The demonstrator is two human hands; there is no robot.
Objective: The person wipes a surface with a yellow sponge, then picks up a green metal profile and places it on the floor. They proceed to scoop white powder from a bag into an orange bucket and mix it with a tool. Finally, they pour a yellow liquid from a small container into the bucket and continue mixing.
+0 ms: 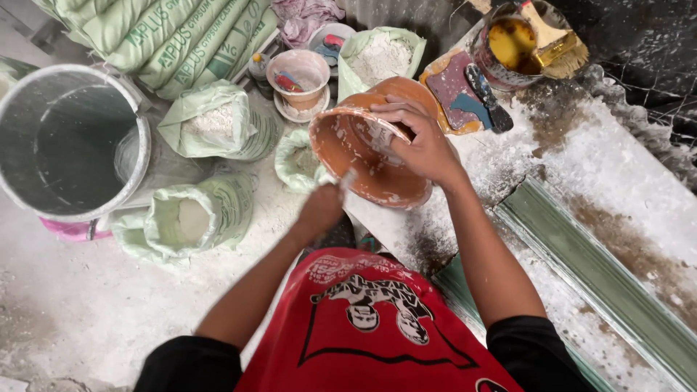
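Just ahead of the person's red shirt (pixel 363 327), an orange bowl (pixel 367 149) smeared with white plaster is tipped on its side, its mouth facing left and a little toward the body, its rounded bottom turned away to the right. The right hand (pixel 421 141) is nearer to it and carries it: the fingers curl over the upper rim with the palm against the outer wall, a closed grip on the bowl. The left hand (pixel 319 210) sits below and left of the bowl's mouth, closed around a small pale scraper (pixel 347 178) whose tip meets the lower rim; what kind of tool it is cannot be told, since only the tip shows. The bowl's axis thus runs left to right across the body, so the open side lies toward the left hand. Right of the bowl a plaster-dusted slab (pixel 595 167) stretches away, with a green moulding strip (pixel 602 276) along its near edge. Behind the bowl stand an open sack of white powder (pixel 381 54) and a small pink tub (pixel 299 72); further right of these sits a pot with a yellow brush (pixel 552 40). Left of the bowl lie more open green sacks (pixel 210 123), and beyond them a large grey bucket (pixel 69 138). The most open room is down and to the left of the bowl, over the dusty floor (pixel 87 305).
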